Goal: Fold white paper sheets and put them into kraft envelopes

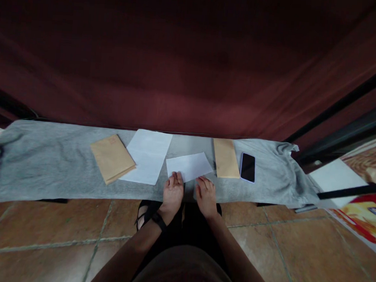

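Note:
A white sheet of paper [189,164], apparently folded, lies slightly turned on the grey cloth in front of me. At its near left corner my left hand [172,193] has its fingers curled over the paper's edge. My right hand [206,196] is closed at the near right edge, fingertips on the paper. Further left a larger white sheet [150,155] lies partly under a stack of brown envelopes [111,157]. Another brown envelope [227,159] lies just right of the folded paper.
A phone [248,167] with a dark screen lies right of the single envelope. Grey cloth [54,161] covers the narrow bench and hangs in folds at both ends. A dark red panel [178,93] rises behind it. Tiled floor [63,222] shows below.

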{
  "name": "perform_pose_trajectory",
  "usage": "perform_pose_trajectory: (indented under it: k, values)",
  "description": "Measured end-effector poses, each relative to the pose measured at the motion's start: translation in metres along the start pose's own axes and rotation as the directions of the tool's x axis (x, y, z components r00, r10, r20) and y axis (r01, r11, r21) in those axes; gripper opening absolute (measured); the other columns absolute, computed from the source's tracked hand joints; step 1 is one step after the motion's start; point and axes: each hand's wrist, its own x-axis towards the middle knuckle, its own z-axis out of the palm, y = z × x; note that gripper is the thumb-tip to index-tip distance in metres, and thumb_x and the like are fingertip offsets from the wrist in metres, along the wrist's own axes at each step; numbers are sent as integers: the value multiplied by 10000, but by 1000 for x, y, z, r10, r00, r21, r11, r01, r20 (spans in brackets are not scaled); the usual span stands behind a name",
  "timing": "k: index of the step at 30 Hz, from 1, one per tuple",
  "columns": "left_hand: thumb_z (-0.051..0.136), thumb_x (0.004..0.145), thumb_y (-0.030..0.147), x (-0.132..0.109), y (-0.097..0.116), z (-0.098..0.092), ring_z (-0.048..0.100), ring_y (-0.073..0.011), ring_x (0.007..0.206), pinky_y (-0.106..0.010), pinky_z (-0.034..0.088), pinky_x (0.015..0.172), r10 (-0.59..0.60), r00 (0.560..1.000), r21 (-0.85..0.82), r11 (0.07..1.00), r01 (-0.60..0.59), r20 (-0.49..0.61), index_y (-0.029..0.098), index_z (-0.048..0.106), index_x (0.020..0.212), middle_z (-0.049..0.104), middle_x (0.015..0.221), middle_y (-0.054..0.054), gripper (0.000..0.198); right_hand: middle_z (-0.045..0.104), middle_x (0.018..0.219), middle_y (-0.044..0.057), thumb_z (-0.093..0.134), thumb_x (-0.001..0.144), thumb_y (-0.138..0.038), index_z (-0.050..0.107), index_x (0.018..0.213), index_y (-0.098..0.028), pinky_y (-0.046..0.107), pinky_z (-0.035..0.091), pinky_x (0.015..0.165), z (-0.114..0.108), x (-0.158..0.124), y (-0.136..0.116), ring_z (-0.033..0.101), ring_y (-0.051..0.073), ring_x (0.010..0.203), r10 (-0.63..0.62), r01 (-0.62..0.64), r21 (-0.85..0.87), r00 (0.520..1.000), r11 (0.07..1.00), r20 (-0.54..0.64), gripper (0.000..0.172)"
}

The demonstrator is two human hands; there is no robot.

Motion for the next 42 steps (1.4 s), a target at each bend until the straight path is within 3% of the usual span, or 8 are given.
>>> perform_pose_trajectory:
  k: [5,14,18,23,29,35,39,42]
  values:
    - [314,919,29,-1,-17,3,540,-348,1301,-489,492,964,50,999,40,998,-50,-7,76,487,1446,521,1465,-258,556,700,1061,75,465,1002,-176,672,1149,-205,394,427,919,-6,1,0,592,234,1011,-18,11,-201,999,980,-33,255]
    - [295,916,40,-2,-26,13,507,-342,1364,-530,481,1024,99,994,-19,995,-100,-46,130,467,1465,521,1488,-208,581,569,1440,110,402,1026,-208,594,1351,-165,450,381,1153,20,13,0,435,241,1395,-154,159,-118,987,980,53,380]
    - [259,913,47,-1,-34,15,494,-321,1388,-524,465,1071,120,992,-111,986,-124,-40,174,468,1473,513,1504,-181,611,493,1527,139,384,1041,-246,532,1428,-115,449,360,1184,28,15,5,396,246,1447,-108,130,-206,988,970,115,434]
    - [233,919,54,-8,-35,21,476,-336,1404,-540,446,1098,106,994,-135,985,-110,-36,107,450,1474,475,1518,-235,599,422,1577,161,410,1052,-315,441,1507,-117,485,303,1210,35,12,12,376,271,1469,-67,121,-339,984,933,165,498]
    - [243,926,71,-5,-40,30,446,-289,1433,-553,331,1195,88,989,-198,974,-111,-121,178,412,1512,499,1518,-177,619,363,1609,159,411,1051,-343,406,1530,-126,492,296,1204,39,11,14,361,290,1480,-67,130,-396,983,909,169,527]
    - [253,919,54,-2,-46,33,400,-281,1461,-517,347,1198,53,991,-241,967,-82,-125,106,442,1486,469,1532,-209,600,348,1615,157,404,1051,-354,381,1547,-142,521,272,1207,41,11,11,352,294,1484,-41,112,-428,984,897,172,540]
    - [320,915,67,-7,-37,24,372,-271,1478,-525,288,1233,80,985,-236,965,-115,-154,64,426,1482,482,1521,-215,577,331,1623,149,388,1054,-358,377,1552,-152,519,246,1218,39,12,9,331,290,1494,-8,95,-440,981,893,195,539]
    - [362,963,154,-3,-13,18,319,-237,1504,-464,305,1238,188,966,-276,933,-232,-176,112,360,1534,413,1587,-146,573,275,1645,141,387,1045,-325,336,1571,-166,519,231,1221,39,12,10,288,291,1514,7,102,-446,972,889,235,552]
